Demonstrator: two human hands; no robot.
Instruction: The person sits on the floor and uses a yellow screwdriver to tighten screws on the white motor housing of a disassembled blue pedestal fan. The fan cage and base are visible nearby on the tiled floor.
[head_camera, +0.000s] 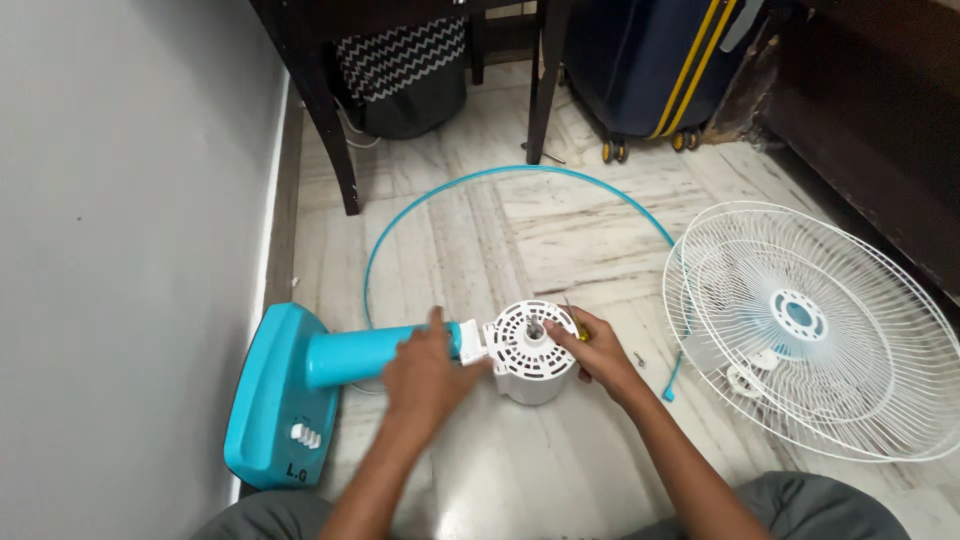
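Note:
A table fan lies on its side on the marble floor, with a turquoise base (275, 400) and a turquoise neck (355, 352). Its white motor housing (530, 350) faces up, shaft in the middle. My left hand (425, 375) grips the neck where it joins the housing. My right hand (595, 350) rests on the housing's right edge and holds a thin yellow-handled tool (575, 322), likely a screwdriver, against it.
White fan grilles (810, 320) lie stacked on the right. A turquoise rim ring (480, 180) curves across the floor behind the motor. A small screw (640, 358) lies near my right hand. Dark table legs (335, 130), a patterned basket (405, 70) and a navy suitcase (650, 60) stand behind. Grey wall on the left.

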